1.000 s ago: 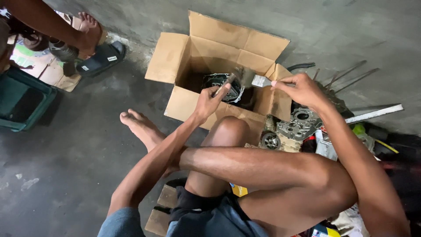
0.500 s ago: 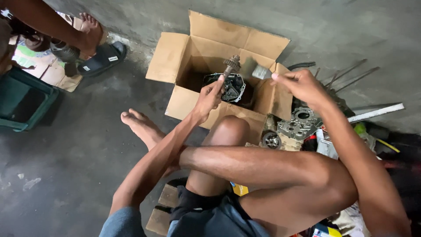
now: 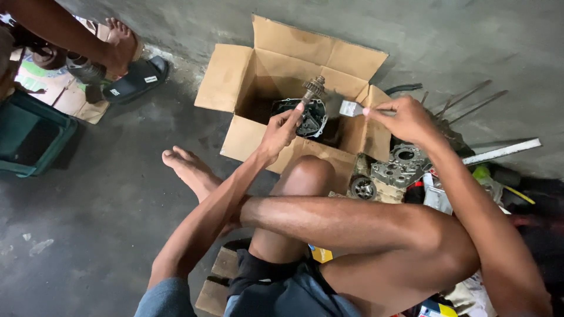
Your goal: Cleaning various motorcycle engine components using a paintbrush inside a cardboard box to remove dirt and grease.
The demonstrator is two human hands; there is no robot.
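A seated person's left hand (image 3: 281,130) grips a geared metal shaft (image 3: 311,92) over an open brown cardboard box (image 3: 282,61), while the right hand (image 3: 405,119) pinches a small paintbrush (image 3: 352,108) just beside it. A dark engine part (image 3: 305,117) lies inside the box; beyond, a black sandal (image 3: 135,80) rests on grey concrete.

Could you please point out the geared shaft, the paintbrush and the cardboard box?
geared shaft (image 3: 313,89), head view, on its toothed top end.
paintbrush (image 3: 351,108), head view, on its pale bristle head.
cardboard box (image 3: 223,77), head view, on its open left flap.
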